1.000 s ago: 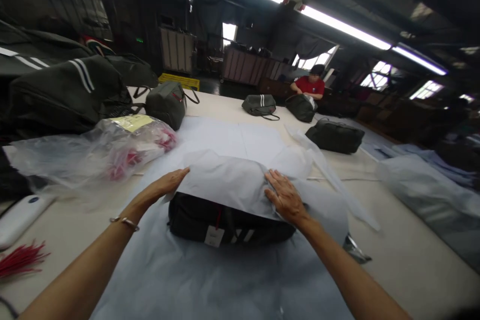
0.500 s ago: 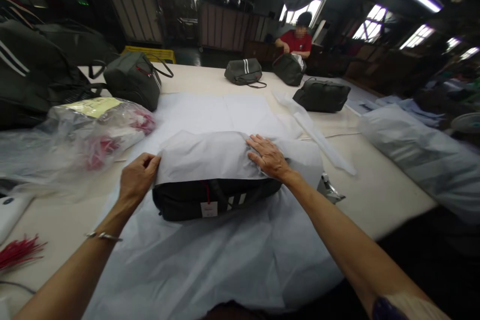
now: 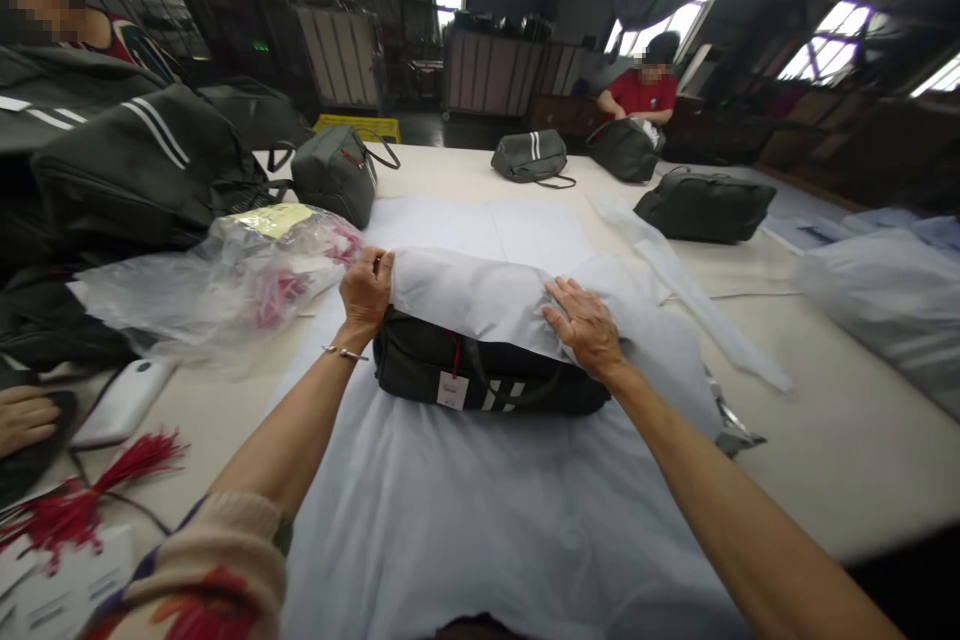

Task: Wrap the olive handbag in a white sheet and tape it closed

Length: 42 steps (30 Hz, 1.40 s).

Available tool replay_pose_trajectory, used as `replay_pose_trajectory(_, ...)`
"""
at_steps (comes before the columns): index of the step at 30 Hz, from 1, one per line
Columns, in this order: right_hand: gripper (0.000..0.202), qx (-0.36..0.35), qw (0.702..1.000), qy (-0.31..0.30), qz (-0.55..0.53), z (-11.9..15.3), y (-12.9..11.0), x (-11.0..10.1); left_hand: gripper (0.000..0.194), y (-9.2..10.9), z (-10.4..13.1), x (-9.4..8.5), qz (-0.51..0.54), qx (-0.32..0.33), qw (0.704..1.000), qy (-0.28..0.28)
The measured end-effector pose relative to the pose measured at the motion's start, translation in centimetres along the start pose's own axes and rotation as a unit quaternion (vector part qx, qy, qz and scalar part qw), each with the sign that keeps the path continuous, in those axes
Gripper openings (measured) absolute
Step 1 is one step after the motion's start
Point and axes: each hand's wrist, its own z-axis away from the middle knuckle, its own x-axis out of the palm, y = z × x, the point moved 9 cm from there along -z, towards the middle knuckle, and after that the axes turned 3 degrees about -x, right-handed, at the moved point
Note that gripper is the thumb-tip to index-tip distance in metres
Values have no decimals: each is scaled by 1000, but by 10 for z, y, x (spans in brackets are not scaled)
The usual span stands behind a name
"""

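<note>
A dark bag (image 3: pixel 540 375) with two white stripes, a dark handle and a white tag (image 3: pixel 452 390) on a red cord lies on a wide pale sheet (image 3: pixel 517 510). White wrapping paper (image 3: pixel 472 290) covers its top and back. At the paper's left corner, my left hand (image 3: pixel 367 290) is closed, pinching its edge. My right hand (image 3: pixel 589 325) lies spread on the paper over the right part of the bag, fingers apart, pressing without gripping.
Left are clear plastic bags (image 3: pixel 277 270), dark bags (image 3: pixel 135 170), a white phone-like object (image 3: pixel 124 403), red tassels (image 3: pixel 90 495) and another person's hand (image 3: pixel 26 417). Behind, a person in red (image 3: pixel 645 95) handles a bag. Plastic-covered goods (image 3: pixel 885 290) lie right.
My left hand has raised the paper's left corner, showing more of the bag's left end. My right hand stays on the paper. The view has turned left, bringing another person into sight.
</note>
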Motion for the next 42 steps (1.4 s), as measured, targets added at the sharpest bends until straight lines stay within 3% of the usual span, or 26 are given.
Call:
replay_pose_trajectory(2,49,-5,1000,-2,-5,2,-1,0,33,5,-3,-16,6,22,999,-27)
replay_pose_trajectory(6,50,-19,1000,-12,-11,6,-3,-1,35,6,-4,-48,7,91,986,-143)
replay_pose_trajectory(9,51,-44,999,-15,-5,11,-9,-5,35,-22,7,-59,-64,98,969,-215)
replay_pose_trajectory(11,51,-58,998,-17,3,14,-13,-8,37,-50,18,-52,-165,96,942,-277)
replay_pose_trajectory(13,51,-61,998,-21,9,16,-17,-10,47,-62,22,-46,-225,122,920,-296)
replay_pose_trajectory(15,50,-60,998,-27,12,16,-19,-11,61,-41,13,-47,-212,184,928,-245)
replay_pose_trajectory(18,49,-58,998,-37,11,16,-21,-13,72,48,3,-44,-116,316,929,-152)
replay_pose_trajectory(21,49,-57,997,-50,7,16,-21,-13,63,150,28,-3,-31,472,855,-211)
replay_pose_trajectory(23,50,-59,996,-67,2,15,-21,-13,57,191,57,37,-26,520,805,-284)
replay_pose_trajectory(24,52,-60,995,-77,-2,15,-21,-14,56,201,73,56,-28,533,781,-324)
replay_pose_trajectory(27,60,-68,991,-112,-29,16,-23,-17,61,200,115,96,-28,538,733,-415)
replay_pose_trajectory(30,69,-48,993,-88,-58,21,-23,-29,66,184,129,107,-23,526,735,-428)
replay_pose_trajectory(34,72,-51,999,10,-12,40,-27,-40,67,181,133,103,-30,535,734,-417)
replay_pose_trajectory(39,83,-107,993,42,22,52,-32,-20,65,200,159,86,26,590,697,-407)
replay_pose_trajectory(42,91,-111,991,72,17,49,-26,-19,63,206,171,79,33,611,693,-382)
